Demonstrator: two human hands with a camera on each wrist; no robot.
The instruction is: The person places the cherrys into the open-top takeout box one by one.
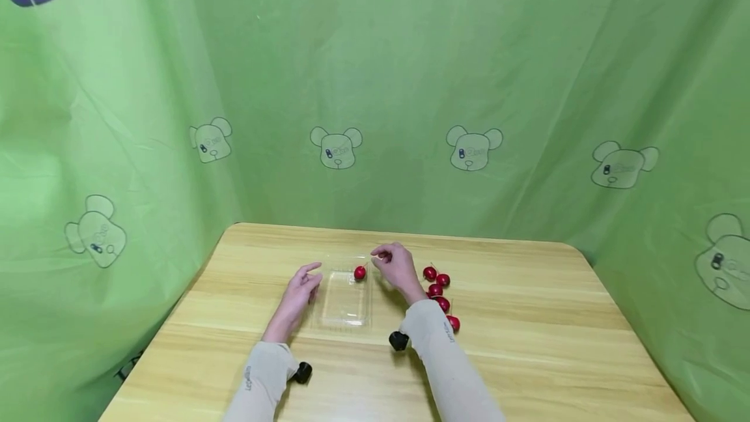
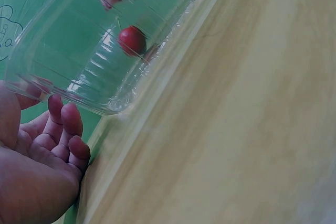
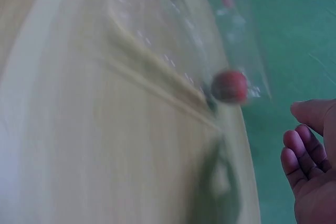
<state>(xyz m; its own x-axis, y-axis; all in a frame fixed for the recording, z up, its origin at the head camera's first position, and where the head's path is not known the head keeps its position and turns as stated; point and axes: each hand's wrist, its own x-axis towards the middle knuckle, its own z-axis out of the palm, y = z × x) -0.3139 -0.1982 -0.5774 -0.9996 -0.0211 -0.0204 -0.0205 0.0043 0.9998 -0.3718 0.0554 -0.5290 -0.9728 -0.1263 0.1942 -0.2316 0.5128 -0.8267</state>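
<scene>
A clear plastic box (image 1: pixel 341 306) lies on the table between the hands, with one red cherry (image 1: pixel 360 273) inside near its far right corner. My left hand (image 1: pixel 299 293) is at the box's left side, fingers loosely bent; in the left wrist view its fingertips (image 2: pixel 72 116) are right at the rim. Just past the far right corner hovers my right hand (image 1: pixel 400 269), thumb and fingers loosely bent with nothing between them. Several more red cherries (image 1: pixel 435 290) with stems lie to the right of that hand, partly hidden by its wrist and sleeve.
The wooden table (image 1: pixel 527 331) has rounded far corners. Green curtains (image 1: pixel 375 83) printed with bear heads hang behind it and along both sides. A black wrist device (image 1: pixel 398 341) sits on the right sleeve, another (image 1: pixel 303 372) on the left.
</scene>
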